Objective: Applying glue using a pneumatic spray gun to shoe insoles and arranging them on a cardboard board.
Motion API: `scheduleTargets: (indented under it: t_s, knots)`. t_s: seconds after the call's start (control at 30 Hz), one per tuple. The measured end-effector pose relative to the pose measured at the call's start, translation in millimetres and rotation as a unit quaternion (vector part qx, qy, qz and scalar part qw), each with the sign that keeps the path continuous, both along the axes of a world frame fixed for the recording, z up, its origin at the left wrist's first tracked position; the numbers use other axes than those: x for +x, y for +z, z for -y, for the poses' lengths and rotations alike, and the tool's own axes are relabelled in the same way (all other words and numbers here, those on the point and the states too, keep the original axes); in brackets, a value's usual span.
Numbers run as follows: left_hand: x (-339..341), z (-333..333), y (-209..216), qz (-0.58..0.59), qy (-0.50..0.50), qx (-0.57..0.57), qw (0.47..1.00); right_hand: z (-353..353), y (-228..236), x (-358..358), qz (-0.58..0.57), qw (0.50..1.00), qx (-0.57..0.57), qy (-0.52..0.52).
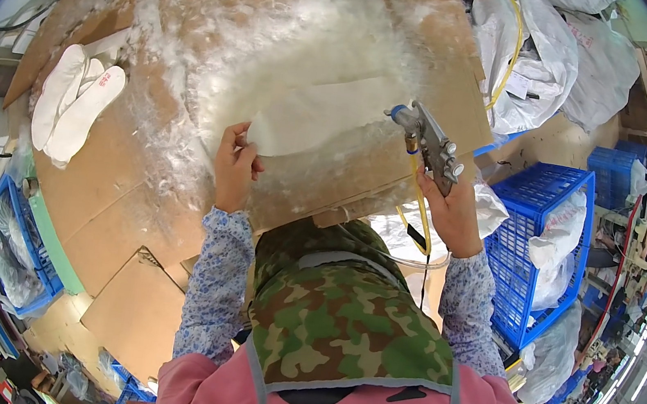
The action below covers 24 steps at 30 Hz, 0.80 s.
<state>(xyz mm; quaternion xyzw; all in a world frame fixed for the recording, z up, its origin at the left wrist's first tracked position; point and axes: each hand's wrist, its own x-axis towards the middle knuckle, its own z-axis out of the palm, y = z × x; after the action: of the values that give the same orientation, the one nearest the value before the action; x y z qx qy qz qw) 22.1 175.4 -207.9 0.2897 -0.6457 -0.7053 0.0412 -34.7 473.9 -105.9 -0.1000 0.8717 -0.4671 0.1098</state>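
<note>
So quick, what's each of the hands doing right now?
Left hand: closed, fingertips holding the near end of a flat white insole-shaped piece.
Right hand: closed around the handle of a metal spray gun.

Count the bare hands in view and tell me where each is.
2: the left hand at the left end of the white sheet, the right hand gripping the spray gun. I see no others.

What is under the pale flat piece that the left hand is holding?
Around the pale flat piece held by the left hand, brown cardboard coated with whitish residue is visible and probably continues underneath. Whatever lies directly beneath the piece is covered.
</note>
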Motion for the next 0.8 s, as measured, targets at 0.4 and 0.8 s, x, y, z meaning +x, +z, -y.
scheduleTargets:
  t_s: [0.4,0.8]
  knots:
    - [2,0,0,-0.013,0.0,0.002,1.0,-12,-7,-9,0.016,0.998,0.014,-0.052]
    - [6,5,-15,-0.013,0.009,-0.022,1.0,28,3,18,0.038,0.999,0.011,0.031]
